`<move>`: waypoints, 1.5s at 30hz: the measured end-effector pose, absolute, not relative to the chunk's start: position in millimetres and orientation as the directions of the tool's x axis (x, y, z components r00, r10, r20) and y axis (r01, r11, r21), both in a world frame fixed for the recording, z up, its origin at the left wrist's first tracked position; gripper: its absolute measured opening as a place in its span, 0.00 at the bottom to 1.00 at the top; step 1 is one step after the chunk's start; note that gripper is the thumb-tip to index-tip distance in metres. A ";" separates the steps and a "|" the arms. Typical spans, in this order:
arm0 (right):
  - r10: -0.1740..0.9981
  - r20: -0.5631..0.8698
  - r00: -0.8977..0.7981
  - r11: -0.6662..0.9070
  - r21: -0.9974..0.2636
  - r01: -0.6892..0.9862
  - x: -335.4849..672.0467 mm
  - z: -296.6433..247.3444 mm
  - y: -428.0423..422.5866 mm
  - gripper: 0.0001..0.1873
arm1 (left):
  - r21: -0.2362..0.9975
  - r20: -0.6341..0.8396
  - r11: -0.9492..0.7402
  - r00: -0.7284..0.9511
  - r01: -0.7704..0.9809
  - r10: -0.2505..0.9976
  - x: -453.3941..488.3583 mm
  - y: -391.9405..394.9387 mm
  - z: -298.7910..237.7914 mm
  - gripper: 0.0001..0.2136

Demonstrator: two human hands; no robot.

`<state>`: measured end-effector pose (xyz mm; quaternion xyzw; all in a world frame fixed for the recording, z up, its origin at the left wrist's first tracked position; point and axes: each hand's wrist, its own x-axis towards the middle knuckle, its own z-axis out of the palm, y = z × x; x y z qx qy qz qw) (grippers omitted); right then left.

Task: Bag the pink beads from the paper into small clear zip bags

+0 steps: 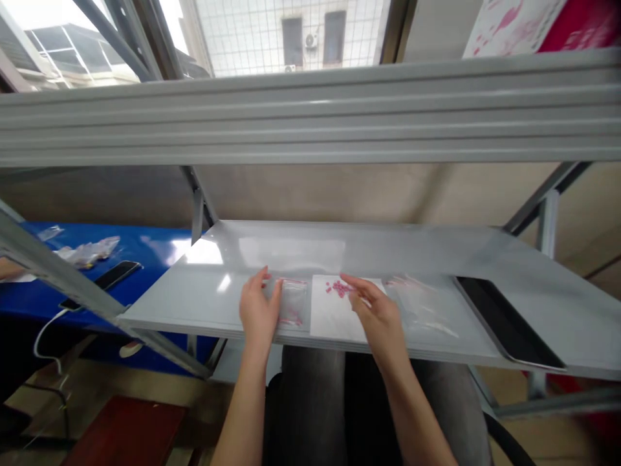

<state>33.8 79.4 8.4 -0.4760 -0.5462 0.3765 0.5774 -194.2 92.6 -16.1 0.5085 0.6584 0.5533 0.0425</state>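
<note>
My left hand rests on the grey table, its fingers lying against the left edge of a small clear zip bag with a pink strip. My right hand lies on a white paper sheet, fingertips stretched toward several small pink beads scattered on the sheet's far side. Both hands look flat with fingers apart. More clear bags lie just right of my right hand.
A dark tablet lies at the table's right. A thick grey shelf beam crosses overhead. At the left stands a blue table with a phone, a white cable and small bags.
</note>
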 end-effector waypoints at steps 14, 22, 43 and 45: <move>0.729 0.659 0.183 0.189 -0.451 0.872 187.7 -25.6 61.2 0.21 | 0.464 0.625 -0.721 0.386 0.514 0.678 29.6 87.4 -5.1 0.17; 0.694 0.695 0.185 0.224 -0.453 0.863 190.4 -38.9 62.5 0.13 | 0.548 0.644 -0.721 0.336 0.423 0.687 30.0 78.5 -2.6 0.12; 0.948 0.231 0.217 0.232 -0.972 0.023 72.3 -10.5 20.8 0.14 | 0.958 -0.017 -0.063 -0.275 -0.280 0.961 -77.6 22.8 -22.0 0.18; 0.976 0.133 0.175 0.150 -0.984 -0.093 73.0 -9.8 22.7 0.13 | 0.963 -0.004 -0.072 -0.281 -0.261 0.960 -81.3 22.3 -20.9 0.19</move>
